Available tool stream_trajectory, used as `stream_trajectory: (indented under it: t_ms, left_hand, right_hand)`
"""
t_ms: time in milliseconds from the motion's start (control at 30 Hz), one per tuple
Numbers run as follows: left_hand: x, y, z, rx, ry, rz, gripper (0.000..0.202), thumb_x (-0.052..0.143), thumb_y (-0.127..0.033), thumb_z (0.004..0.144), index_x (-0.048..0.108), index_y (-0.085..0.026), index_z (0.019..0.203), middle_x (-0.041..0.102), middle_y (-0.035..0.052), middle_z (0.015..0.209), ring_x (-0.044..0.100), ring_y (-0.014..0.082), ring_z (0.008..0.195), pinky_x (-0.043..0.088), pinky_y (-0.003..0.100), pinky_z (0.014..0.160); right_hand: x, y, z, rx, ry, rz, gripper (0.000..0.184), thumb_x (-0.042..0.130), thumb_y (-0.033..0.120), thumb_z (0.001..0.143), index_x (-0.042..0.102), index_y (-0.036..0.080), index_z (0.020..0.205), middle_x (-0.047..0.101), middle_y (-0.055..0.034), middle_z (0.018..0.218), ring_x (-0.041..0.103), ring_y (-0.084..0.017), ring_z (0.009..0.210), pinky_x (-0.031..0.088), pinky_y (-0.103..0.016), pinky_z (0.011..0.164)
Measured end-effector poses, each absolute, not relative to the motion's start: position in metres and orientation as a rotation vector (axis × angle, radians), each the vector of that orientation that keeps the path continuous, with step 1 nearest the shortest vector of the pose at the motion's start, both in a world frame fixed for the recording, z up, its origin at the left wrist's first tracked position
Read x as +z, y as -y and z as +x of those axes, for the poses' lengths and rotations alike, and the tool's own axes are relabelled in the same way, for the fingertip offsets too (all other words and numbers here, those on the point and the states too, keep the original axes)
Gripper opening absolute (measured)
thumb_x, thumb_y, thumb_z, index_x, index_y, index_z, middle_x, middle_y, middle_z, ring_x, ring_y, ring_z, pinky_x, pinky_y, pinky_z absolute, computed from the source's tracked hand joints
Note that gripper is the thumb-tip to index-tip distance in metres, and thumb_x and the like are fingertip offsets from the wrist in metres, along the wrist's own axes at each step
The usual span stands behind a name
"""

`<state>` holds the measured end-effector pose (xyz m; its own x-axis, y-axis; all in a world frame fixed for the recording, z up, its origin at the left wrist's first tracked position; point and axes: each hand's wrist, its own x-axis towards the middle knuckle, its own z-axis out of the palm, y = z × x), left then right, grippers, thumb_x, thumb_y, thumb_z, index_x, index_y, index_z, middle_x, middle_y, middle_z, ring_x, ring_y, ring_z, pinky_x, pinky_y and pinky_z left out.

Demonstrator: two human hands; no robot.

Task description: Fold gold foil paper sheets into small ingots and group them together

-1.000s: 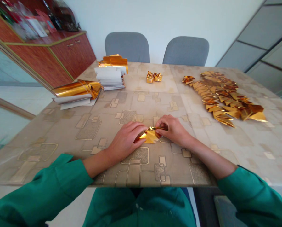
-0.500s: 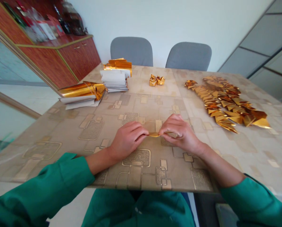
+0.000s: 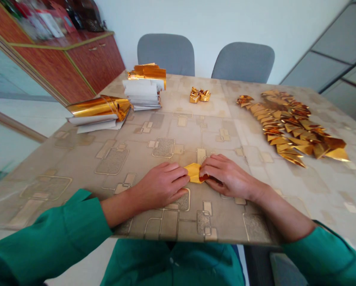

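Observation:
Between my two hands is a small piece of folded gold foil paper (image 3: 195, 172), low over the table near its front edge. My left hand (image 3: 165, 183) pinches its left end, fingers closed together. At the other end my right hand (image 3: 225, 175) grips it with bent fingers, and a darker, reddish-gold fold shows by the fingertips. The fingers hide both ends of the paper.
On the right lies a long heap of folded gold paper pieces (image 3: 288, 127). A small gold folded cluster (image 3: 200, 95) sits at the back middle. Back left are a stack of paper sheets (image 3: 142, 93) and a gold foil bundle (image 3: 99, 109). Two grey chairs (image 3: 166, 53) stand behind.
The gold paper has turned from a thin edge-on strip to show a broader face. My right hand has rolled over it, and both hands sit slightly lower on the table.

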<state>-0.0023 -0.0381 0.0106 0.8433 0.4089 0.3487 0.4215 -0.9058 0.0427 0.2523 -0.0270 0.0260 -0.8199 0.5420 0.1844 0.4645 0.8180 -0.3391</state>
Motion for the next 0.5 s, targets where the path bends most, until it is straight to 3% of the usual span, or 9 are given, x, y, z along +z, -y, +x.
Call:
stream_trajectory:
  t_ms: [267, 400, 500]
  left_hand:
    - [0.0010, 0.0481, -0.0026, -0.537, 0.663, -2.973, 0.022, 0.044, -0.017, 0.098, 0.061, -0.016, 0.111, 0.067, 0.0097, 0.106, 0.060, 0.0212, 0.102, 0.049, 0.036, 0.088]
    - [0.0052, 0.0480, -0.0012, -0.361, 0.664, -2.976, 0.035, 0.045, -0.013, 0.096, 0.051, -0.013, 0.130, 0.065, 0.0117, 0.113, 0.059, 0.0225, 0.103, 0.048, 0.036, 0.085]
    - [0.0066, 0.0481, -0.0009, -0.329, 0.618, -2.965, 0.033, 0.047, -0.018, 0.097, 0.052, -0.013, 0.129, 0.067, 0.0105, 0.109, 0.059, 0.0230, 0.102, 0.047, 0.037, 0.084]
  right_hand:
    - [0.0306, 0.0261, 0.2539, 0.452, 2.770, -0.727, 0.018, 0.048, 0.026, 0.099, 0.064, 0.019, 0.098, 0.065, -0.0068, 0.095, 0.058, -0.019, 0.091, 0.042, -0.034, 0.082]
    - [0.0296, 0.0261, 0.2529, 0.529, 2.725, -0.787, 0.021, 0.050, 0.035, 0.099, 0.063, 0.019, 0.096, 0.064, -0.0061, 0.094, 0.057, -0.019, 0.089, 0.041, -0.033, 0.081]
    - [0.0277, 0.0277, 0.2506, 0.548, 2.677, -0.857, 0.020, 0.050, 0.034, 0.099, 0.061, 0.019, 0.092, 0.063, -0.0050, 0.092, 0.056, -0.018, 0.087, 0.039, -0.032, 0.079]
